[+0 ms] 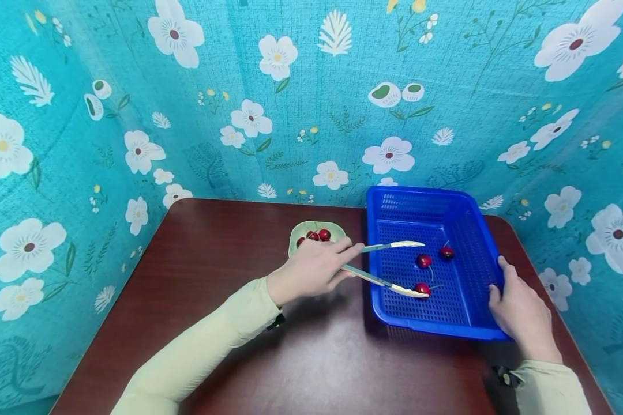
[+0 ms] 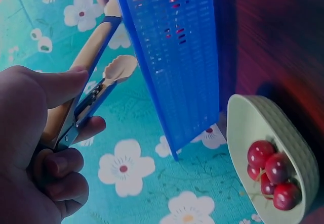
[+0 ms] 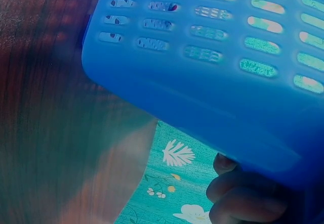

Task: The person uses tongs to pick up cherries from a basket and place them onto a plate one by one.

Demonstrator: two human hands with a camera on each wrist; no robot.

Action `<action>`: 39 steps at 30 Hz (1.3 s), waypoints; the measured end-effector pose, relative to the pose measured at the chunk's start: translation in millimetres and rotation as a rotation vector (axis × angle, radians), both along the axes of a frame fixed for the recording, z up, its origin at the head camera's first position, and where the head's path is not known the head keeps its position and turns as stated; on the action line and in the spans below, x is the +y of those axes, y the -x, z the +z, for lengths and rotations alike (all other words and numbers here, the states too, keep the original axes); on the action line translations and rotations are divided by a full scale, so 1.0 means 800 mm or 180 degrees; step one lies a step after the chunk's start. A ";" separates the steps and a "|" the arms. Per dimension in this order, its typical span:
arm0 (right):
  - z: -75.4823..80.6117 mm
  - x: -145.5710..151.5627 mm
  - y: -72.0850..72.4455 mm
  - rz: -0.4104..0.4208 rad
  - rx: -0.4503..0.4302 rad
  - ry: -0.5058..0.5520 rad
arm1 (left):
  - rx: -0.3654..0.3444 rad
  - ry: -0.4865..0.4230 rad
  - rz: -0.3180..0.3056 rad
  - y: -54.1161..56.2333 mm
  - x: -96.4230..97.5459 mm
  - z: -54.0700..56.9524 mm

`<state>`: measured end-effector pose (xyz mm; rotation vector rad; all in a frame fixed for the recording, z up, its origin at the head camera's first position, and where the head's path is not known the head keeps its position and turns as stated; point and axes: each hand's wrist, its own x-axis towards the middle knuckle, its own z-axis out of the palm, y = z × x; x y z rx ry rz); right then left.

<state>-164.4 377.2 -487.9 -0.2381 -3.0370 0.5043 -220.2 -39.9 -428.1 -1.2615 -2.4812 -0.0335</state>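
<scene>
My left hand [image 1: 311, 268] grips a pair of tongs [image 1: 371, 278] with cream scalloped tips, their arms spread apart over the blue basket [image 1: 436, 329]. Three red cherries with stems lie in the basket: one [image 1: 446, 252] toward the right, another [image 1: 423, 261] near the middle, and a third [image 1: 420, 290] partly behind the lower tong tip. Nothing shows between the tips in the left wrist view. My right hand [image 1: 521, 311] holds the basket's right rim, its curled fingers [image 3: 248, 204] under the edge. Beside my left hand sits a pale green bowl [image 2: 240, 128] holding several cherries [image 2: 261, 154].
Basket and bowl stand on a dark brown wooden table [image 1: 228, 242]. A turquoise floral cloth [image 1: 301, 115] hangs behind the table and along both sides. The basket's far edge is close to the cloth.
</scene>
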 end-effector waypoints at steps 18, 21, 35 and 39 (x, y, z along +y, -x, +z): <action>0.001 -0.001 0.002 0.0020 0.0041 0.0008 | -0.0042 0.0442 -0.0077 0.002 0.040 0.001; 0.001 -0.001 0.001 0.0033 0.0028 0.0018 | -0.0049 0.0541 -0.0062 0.000 0.046 0.003; 0.000 -0.002 0.000 0.0037 0.0045 0.0012 | 0.0008 0.0713 -0.0049 -0.005 0.064 0.002; -0.001 -0.001 0.000 0.0033 0.0038 0.0006 | 0.0047 0.0730 -0.0046 -0.004 0.066 0.000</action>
